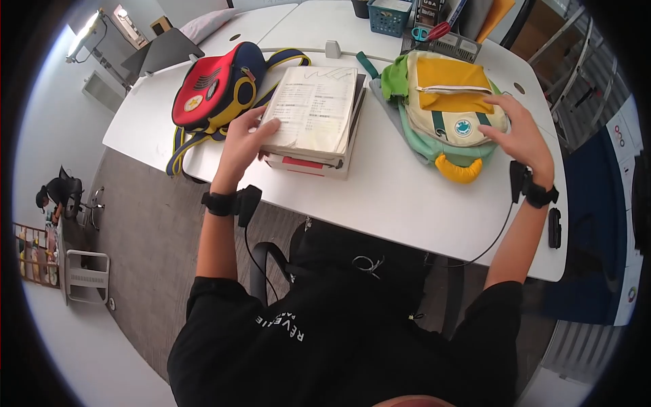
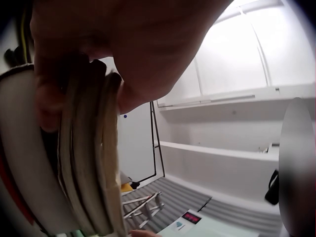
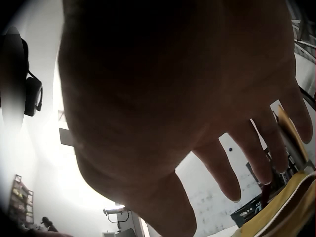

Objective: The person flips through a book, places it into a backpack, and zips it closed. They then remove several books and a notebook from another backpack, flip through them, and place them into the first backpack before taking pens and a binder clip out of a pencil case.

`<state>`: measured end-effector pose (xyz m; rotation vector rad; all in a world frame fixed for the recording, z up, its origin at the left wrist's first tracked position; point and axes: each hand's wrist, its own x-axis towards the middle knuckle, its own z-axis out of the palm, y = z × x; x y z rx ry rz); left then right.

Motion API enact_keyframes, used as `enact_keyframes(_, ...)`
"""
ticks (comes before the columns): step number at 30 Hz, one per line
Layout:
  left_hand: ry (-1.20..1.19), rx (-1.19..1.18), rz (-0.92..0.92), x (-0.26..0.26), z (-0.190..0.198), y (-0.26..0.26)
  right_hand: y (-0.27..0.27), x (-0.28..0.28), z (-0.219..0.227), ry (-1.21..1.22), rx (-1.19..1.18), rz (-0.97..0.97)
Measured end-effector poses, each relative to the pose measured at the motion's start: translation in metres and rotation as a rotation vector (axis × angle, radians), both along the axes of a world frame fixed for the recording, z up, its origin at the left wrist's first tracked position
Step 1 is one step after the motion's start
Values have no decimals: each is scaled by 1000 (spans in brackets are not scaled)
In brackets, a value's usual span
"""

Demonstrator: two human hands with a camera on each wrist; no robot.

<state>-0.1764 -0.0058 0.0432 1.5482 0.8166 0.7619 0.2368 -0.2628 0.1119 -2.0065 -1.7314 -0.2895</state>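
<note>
A pile of books (image 1: 310, 112) lies on the white table, worn pages uppermost. My left hand (image 1: 245, 141) grips its left edge, thumb on top and fingers at the side; in the left wrist view the hand (image 2: 113, 44) pinches several of the upper books (image 2: 89, 148). To the right lies a cream, green and yellow backpack (image 1: 453, 112). Over its right side hovers my right hand (image 1: 523, 136), fingers spread and holding nothing. The right wrist view has the hand (image 3: 177, 108) with separated fingers beside the yellow pocket (image 3: 276, 207).
A red, navy and yellow bag (image 1: 215, 88) sits left of the books, its straps trailing on the table (image 1: 380, 217). At the back are a blue basket (image 1: 390, 17), scissors (image 1: 422, 34) and upright books. A black object (image 1: 555, 228) lies near the right edge.
</note>
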Motion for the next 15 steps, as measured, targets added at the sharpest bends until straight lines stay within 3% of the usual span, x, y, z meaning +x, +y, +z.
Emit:
enact_keyframes(2, 349, 563, 122, 3, -7, 3, 13, -26, -5, 88, 24, 75)
enact_keyframes(4, 390, 591, 169, 6, -6, -9, 26, -54, -12, 135, 84, 210)
enact_keyframes(6, 447, 757, 302, 4, -12, -14, 43, -70, -28, 287, 49, 235)
enact_keyframes(8, 431, 731, 300, 2, -14, -18, 59, -79, -44, 344, 28, 223)
enact_keyframes(10, 346, 1213, 430, 8, -11, -36, 71, -81, -60, 399, 10, 214)
enact_keyframes(11, 331, 1190, 305, 9, 2, -53, 75, -81, -68, 452, 7, 202)
enact_keyframes(12, 335, 1192, 305, 6, 0, -51, 76, -82, -73, 507, -2, 190)
enact_keyframes(14, 467, 1133, 13, 1, -8, -48, 72, -87, -73, 590, 27, 237)
enact_keyframes(15, 474, 1192, 23, 0, -10, -49, 72, -88, -68, 660, 63, 287)
